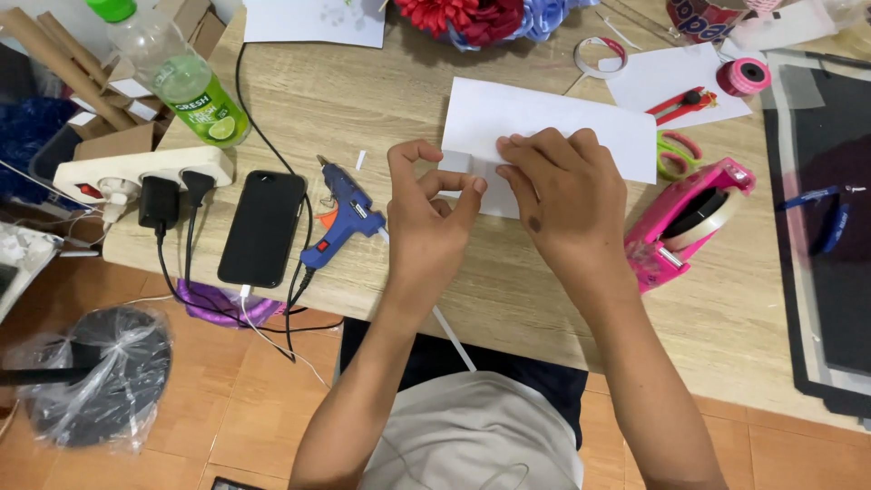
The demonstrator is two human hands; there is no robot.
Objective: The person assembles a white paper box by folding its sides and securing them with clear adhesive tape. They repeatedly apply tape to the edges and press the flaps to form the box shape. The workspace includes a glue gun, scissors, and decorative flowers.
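Observation:
A white sheet of paper (562, 122) lies on the wooden table (381, 100) in front of me. My right hand (562, 195) presses flat on its near left corner, fingers on the paper. My left hand (426, 218) pinches the sheet's left edge between thumb and index finger, where a small folded flap shows. A blue glue gun (343, 218) lies just left of my left hand, its cord trailing off the table edge.
A black phone (263, 227), white power strip (136, 172) and green-capped bottle (181, 77) sit at left. A pink tape dispenser (694, 218), green scissors (673, 154), red cutter (680, 104), pink ribbon spool (744, 75) and dark mat (826, 209) are right. Artificial flowers (472, 18) stand behind.

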